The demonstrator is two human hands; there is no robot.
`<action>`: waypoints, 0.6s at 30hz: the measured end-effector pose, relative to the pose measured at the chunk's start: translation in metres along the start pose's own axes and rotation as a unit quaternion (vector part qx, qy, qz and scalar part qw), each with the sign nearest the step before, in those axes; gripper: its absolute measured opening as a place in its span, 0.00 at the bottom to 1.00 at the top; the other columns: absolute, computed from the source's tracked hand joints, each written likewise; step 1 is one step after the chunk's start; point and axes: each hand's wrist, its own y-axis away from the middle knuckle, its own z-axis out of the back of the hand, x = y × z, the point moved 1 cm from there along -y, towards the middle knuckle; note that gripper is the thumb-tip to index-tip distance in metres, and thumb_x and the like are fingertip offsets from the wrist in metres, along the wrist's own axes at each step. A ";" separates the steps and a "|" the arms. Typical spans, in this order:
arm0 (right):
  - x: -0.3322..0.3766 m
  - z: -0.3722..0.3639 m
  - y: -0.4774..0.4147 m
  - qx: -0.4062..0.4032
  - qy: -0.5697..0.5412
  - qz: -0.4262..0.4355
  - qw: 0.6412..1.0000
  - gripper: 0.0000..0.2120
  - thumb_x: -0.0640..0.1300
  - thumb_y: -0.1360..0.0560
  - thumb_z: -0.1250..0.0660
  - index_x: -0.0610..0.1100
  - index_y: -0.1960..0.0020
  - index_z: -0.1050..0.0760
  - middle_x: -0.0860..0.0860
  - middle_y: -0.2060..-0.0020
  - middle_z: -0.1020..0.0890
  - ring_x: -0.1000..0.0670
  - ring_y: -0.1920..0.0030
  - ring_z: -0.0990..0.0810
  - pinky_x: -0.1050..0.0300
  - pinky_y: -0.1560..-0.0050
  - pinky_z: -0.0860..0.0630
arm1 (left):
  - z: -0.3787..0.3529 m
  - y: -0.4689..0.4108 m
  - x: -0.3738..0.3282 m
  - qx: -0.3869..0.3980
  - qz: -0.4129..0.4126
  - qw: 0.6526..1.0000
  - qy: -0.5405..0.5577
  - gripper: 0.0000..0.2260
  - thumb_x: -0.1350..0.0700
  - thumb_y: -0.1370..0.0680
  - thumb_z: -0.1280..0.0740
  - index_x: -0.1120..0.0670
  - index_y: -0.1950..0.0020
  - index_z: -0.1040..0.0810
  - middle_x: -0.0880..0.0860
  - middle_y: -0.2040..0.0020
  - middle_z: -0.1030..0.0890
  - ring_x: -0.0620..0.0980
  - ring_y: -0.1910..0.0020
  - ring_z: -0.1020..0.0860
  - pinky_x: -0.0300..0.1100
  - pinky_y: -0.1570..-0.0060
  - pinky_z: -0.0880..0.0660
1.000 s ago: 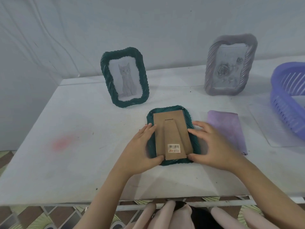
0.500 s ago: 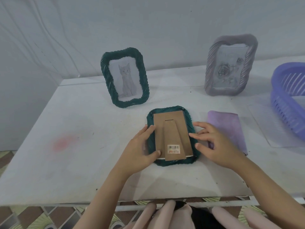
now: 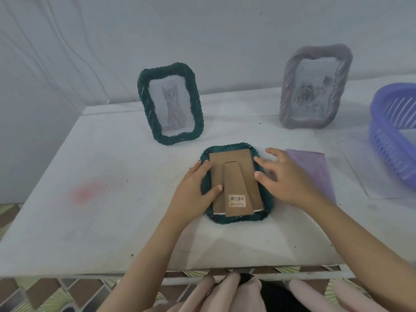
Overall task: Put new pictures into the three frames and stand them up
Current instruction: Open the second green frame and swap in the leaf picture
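Free tabletop at left, purple cloth and basket at right, cat frame and rose frame standing behind

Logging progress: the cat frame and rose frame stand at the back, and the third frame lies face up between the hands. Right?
No: the head view shows the third frame lying face down, cardboard back up, between the left hand and right hand. The rest holds.

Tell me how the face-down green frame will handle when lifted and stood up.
Probably rigid: the face-down green frame has a thick moulded rim. Its cardboard back looks unseated, with a pale strip showing below, so it may slip out when tilted. Standing on the narrow easel flap, it would likely tip easily.
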 end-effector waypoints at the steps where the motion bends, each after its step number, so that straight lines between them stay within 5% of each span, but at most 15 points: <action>1: 0.001 0.000 -0.001 0.007 0.010 -0.006 1.000 0.22 0.55 0.24 0.39 0.53 0.31 0.33 0.53 0.26 0.42 0.52 0.30 0.38 0.51 0.33 0.36 | 0.000 0.000 0.000 0.001 -0.002 1.000 -0.005 0.26 0.51 0.24 0.34 0.47 0.28 0.38 0.47 0.27 0.36 0.43 0.26 0.46 0.31 0.36 0.49; 8: 0.002 0.000 -0.002 0.013 0.067 0.007 0.998 0.21 0.55 0.23 0.41 0.54 0.31 0.33 0.52 0.26 0.45 0.50 0.28 0.41 0.48 0.35 0.34 | 0.000 -0.001 0.002 0.002 -0.013 0.999 -0.031 0.26 0.50 0.25 0.33 0.48 0.28 0.36 0.45 0.27 0.37 0.43 0.26 0.47 0.31 0.35 0.52; 18: 0.006 -0.001 -0.006 -0.046 0.017 -0.012 0.999 0.21 0.56 0.23 0.42 0.52 0.32 0.32 0.55 0.27 0.41 0.51 0.34 0.32 0.52 0.40 0.30 | 0.001 -0.005 0.000 -0.021 -0.011 1.000 -0.006 0.24 0.49 0.25 0.33 0.47 0.30 0.33 0.48 0.28 0.35 0.45 0.26 0.44 0.40 0.30 0.47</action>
